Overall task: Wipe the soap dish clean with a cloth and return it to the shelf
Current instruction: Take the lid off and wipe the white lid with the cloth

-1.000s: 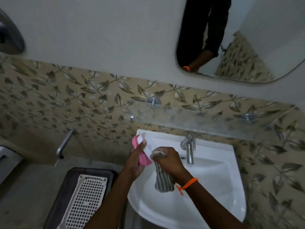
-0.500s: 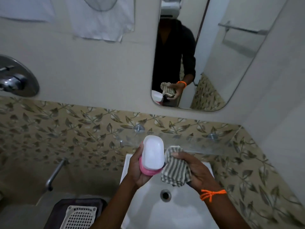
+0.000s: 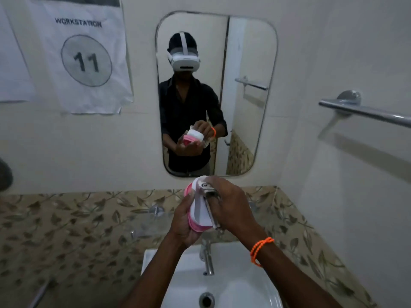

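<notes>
Above the basin [image 3: 222, 290], left hand [image 3: 184, 223] holds soap dish [image 3: 200, 210]; right hand [image 3: 233, 205] presses cloth [image 3: 211, 196].

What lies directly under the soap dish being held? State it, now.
Below the soap dish: the tap and white sink. The left hand covers its underside.

Pink-and-white soap dish [image 3: 200, 213] tilted upright, striped cloth [image 3: 210, 205] against it.

White sink [image 3: 240, 283] at bottom, chrome tap [image 3: 208, 258] at its back edge, drain [image 3: 206, 300] in the bowl. Mirror [image 3: 244, 52] on wall above, paper sign [image 3: 84, 54] "WORKSTATION 11" left of it, towel bar [image 3: 364, 111] on right wall, leaf-pattern tile band [image 3: 77, 230] behind sink
</notes>
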